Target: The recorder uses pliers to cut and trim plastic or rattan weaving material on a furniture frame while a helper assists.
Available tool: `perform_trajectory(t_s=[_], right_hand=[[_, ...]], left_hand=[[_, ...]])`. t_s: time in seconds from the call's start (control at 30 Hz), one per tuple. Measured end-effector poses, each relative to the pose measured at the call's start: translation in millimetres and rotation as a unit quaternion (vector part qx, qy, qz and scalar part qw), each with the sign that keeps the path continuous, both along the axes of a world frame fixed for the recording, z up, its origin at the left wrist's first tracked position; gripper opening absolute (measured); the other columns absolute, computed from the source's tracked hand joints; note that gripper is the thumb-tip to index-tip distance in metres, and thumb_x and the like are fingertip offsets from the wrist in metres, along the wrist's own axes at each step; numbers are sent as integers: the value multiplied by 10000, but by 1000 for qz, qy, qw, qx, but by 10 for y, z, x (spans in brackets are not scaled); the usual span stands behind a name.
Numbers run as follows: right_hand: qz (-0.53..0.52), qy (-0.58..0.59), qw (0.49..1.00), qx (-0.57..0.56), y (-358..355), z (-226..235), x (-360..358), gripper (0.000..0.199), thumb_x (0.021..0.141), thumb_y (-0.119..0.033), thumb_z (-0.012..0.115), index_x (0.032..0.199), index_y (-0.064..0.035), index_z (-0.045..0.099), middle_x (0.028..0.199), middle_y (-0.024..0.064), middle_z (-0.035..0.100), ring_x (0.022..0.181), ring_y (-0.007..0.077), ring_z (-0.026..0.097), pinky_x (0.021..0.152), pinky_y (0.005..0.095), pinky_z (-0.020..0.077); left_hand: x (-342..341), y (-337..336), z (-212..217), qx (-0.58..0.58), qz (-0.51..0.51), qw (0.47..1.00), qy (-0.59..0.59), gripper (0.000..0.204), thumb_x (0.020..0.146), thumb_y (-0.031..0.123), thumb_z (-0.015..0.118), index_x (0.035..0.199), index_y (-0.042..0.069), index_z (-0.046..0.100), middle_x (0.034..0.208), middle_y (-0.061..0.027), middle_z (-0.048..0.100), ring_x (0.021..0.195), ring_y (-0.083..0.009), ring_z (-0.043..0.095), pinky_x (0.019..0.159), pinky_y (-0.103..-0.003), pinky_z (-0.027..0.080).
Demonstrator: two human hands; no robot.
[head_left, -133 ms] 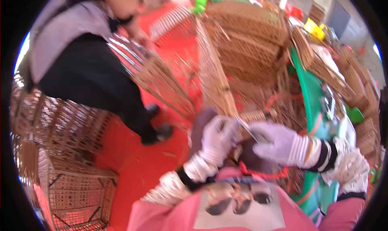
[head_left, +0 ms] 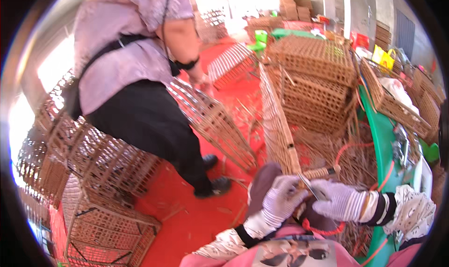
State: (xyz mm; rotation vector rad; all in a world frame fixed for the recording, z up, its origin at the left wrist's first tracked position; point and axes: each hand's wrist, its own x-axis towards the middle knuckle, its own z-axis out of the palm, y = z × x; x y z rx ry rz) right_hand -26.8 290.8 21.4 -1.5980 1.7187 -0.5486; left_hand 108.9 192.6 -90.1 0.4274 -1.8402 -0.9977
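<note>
My right grip [head_left: 340, 200] clasps a slim metal tool [head_left: 307, 185] — best kept steady, its tip beside the near end of the woven basket [head_left: 277, 122] before me. Whether my left grip [head_left: 283, 198] holds anything, I cannot tell.

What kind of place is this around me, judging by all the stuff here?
Probably a basket-making workshop: woven baskets stand stacked ahead, loose cane-like strips lie heaped beside them, and the gloved right hand holds a slim metal tool.
</note>
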Motion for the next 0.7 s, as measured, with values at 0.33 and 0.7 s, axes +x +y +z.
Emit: perform_trajectory(t_s=[0.33, 0.7], right_hand=[[36, 206, 976, 58, -144, 373, -76, 460, 767, -153, 516, 1199, -19, 431, 814, 233, 570, 768, 382, 574, 669, 432, 480], [23, 252, 942, 220, -321, 816, -77, 425, 785, -62, 492, 1207, -11, 481, 767, 216, 578, 696, 349, 584, 632, 400, 477]], left_hand=[[-106, -294, 62, -61, 48, 997, 19, 300, 641, 60, 768, 911, 30, 640, 874, -94, 579, 691, -202, 580, 597, -264, 477], [-269, -349, -164, -76, -34, 995, 50, 359, 629, 30, 783, 952, 9, 629, 924, -103, 570, 738, -164, 597, 618, -247, 500]])
